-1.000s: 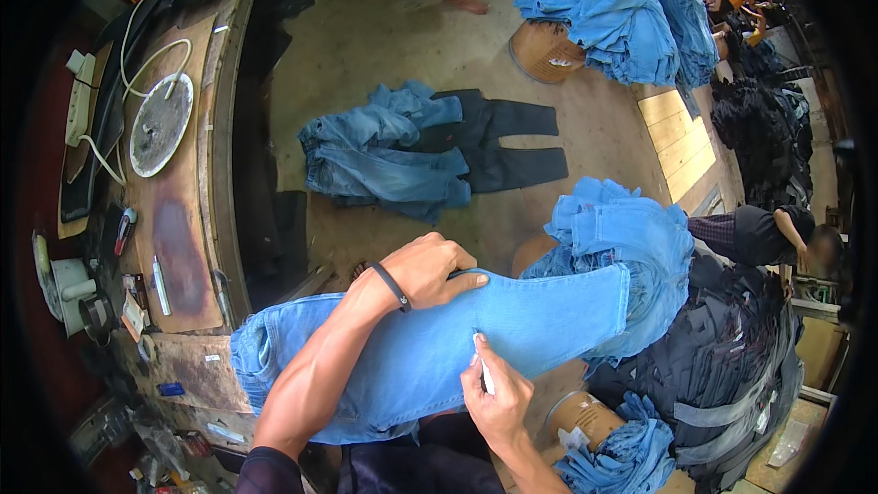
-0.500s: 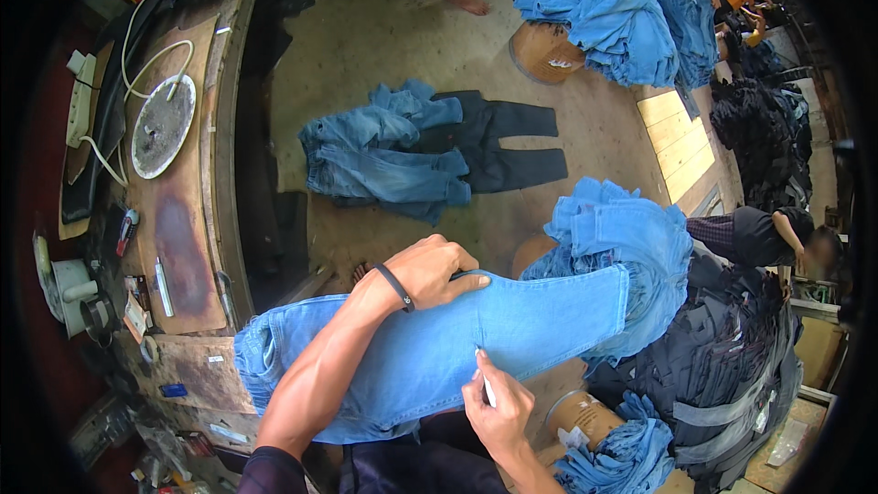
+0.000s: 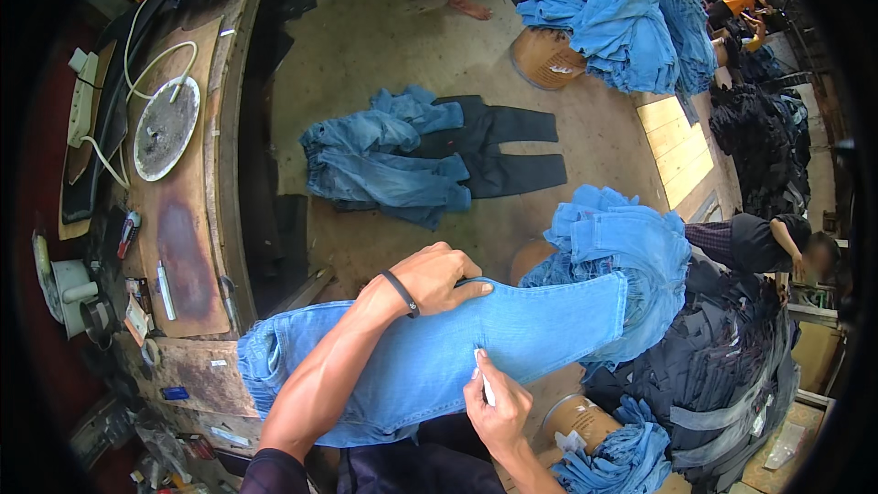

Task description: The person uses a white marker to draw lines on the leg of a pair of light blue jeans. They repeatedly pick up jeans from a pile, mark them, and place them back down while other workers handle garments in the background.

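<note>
Light blue jeans (image 3: 549, 325) with an elastic waistband lie stretched across in front of me, the leg's hem pointing right. At the leg's far edge my left hand (image 3: 437, 284), with a black band on its wrist, grips the denim, its thumb on top. A white pen-like tool (image 3: 487, 388) is pinched in my right hand (image 3: 498, 410). Its tip rests on the middle of the leg, by a small dark mark or crease. What exactly the tool is does not show.
Left is a wooden bench (image 3: 197, 375) with a round metal plate (image 3: 166, 128), a power strip (image 3: 80, 96) and another white pen-like tool (image 3: 165, 289). Denim piles (image 3: 631, 238) and dark garments (image 3: 722, 366) stand right. Folded jeans (image 3: 384, 151) lie on the floor; other people stand around.
The view has shifted slightly. My left hand keeps its grip on the jeans, and the right hand's tool stays at nearly the same spot on the leg.
</note>
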Available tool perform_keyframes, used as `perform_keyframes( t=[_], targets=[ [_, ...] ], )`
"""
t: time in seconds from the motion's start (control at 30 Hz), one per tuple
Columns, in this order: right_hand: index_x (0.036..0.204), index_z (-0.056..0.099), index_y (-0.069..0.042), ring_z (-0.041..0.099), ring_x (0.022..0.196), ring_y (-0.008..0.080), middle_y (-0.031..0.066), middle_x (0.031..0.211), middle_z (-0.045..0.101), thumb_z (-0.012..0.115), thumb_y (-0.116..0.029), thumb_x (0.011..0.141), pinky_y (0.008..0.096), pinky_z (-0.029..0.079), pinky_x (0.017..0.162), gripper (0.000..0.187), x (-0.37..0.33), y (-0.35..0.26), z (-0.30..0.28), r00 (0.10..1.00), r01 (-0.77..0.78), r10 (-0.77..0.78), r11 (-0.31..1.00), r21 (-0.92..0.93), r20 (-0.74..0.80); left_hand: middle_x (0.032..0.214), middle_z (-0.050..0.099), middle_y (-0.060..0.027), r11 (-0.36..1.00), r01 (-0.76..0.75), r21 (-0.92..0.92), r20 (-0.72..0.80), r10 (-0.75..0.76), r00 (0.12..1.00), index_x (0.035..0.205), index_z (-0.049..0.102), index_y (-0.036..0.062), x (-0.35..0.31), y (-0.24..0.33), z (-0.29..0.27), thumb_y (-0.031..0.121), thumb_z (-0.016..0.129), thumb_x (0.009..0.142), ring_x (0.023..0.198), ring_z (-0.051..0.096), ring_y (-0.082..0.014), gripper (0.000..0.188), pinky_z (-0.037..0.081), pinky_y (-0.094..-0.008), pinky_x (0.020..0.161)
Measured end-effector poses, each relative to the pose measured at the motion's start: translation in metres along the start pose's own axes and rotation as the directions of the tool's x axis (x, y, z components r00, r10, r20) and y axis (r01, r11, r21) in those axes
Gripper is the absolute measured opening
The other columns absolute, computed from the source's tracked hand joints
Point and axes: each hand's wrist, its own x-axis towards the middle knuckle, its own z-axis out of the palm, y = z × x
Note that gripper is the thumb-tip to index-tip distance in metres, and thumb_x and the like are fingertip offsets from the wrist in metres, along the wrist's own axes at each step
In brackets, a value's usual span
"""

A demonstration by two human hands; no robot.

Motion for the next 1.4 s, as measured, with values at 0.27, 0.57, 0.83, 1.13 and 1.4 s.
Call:
perform_keyframes(
  t=[0.27, 0.57, 0.83, 1.13, 1.4],
  targets=[
    [0.133, 0.055, 0.009, 0.076, 0.072, 0.0208, 0.0153, 0.085, 0.075, 0.059, -0.008, 0.109, 0.0315, 0.063, 0.062, 0.030, -0.031, 0.017, -0.005, 0.923, -0.325, 0.383, 0.761, 0.562, 0.016, 0.067, 0.065, -0.0189, 0.997, 0.064, -0.049, -0.020, -0.065, 0.998, 0.087, 0.076, 0.0011, -0.013, 0.020, -0.006, 0.045, 0.069, 0.102, 0.065, 0.068, -0.0312, 0.047, 0.050, -0.0467, 0.062],
    [0.129, 0.041, -0.001, 0.073, 0.056, 0.0268, 0.0103, 0.068, 0.062, 0.050, -0.028, 0.115, 0.0329, 0.057, 0.041, 0.031, 0.000, 0.051, -0.010, 0.788, -0.521, 0.559, 0.382, 0.763, 0.257, 0.146, 0.052, -0.0287, 0.683, 0.730, -0.007, -0.970, -0.182, 0.160, 0.141, 0.056, -0.0066, -0.249, 0.052, 0.033, 0.036, 0.081, 0.090, 0.135, 0.049, -0.0471, 0.070, 0.039, -0.0551, 0.115],
    [0.136, 0.037, -0.006, 0.073, 0.055, 0.0309, 0.0120, 0.067, 0.062, 0.054, -0.027, 0.113, 0.0387, 0.058, 0.040, 0.035, 0.005, 0.069, -0.013, 0.822, -0.541, 0.430, 0.384, 0.749, 0.373, 0.130, 0.057, -0.0244, 0.673, 0.729, -0.130, -0.962, -0.264, 0.072, 0.119, 0.061, -0.0019, -0.250, 0.037, 0.111, 0.022, 0.074, 0.094, 0.120, 0.053, -0.0481, 0.037, 0.039, -0.0584, 0.106],
    [0.137, 0.041, 0.001, 0.076, 0.062, 0.0303, 0.0128, 0.075, 0.065, 0.056, -0.025, 0.112, 0.0379, 0.062, 0.047, 0.039, 0.001, 0.086, -0.019, 0.883, -0.467, 0.273, 0.436, 0.769, 0.381, 0.147, 0.060, -0.0214, 0.448, 0.123, -0.886, -0.448, -0.893, 0.026, 0.153, 0.048, -0.0039, -0.174, 0.019, 0.047, 0.042, 0.080, 0.092, 0.122, 0.068, -0.0308, 0.083, 0.060, -0.0464, 0.092],
    [0.137, 0.044, 0.000, 0.076, 0.063, 0.0266, 0.0119, 0.075, 0.067, 0.054, -0.026, 0.113, 0.0347, 0.061, 0.048, 0.037, 0.009, 0.103, -0.035, 0.895, -0.442, 0.269, 0.444, 0.779, 0.355, 0.119, 0.063, -0.0302, 0.877, 0.472, -0.089, -0.915, -0.260, 0.309, 0.122, 0.064, -0.0021, -0.134, 0.044, 0.102, 0.019, 0.070, 0.092, 0.113, 0.061, -0.0496, 0.038, 0.049, -0.0528, 0.101]
  ],
)
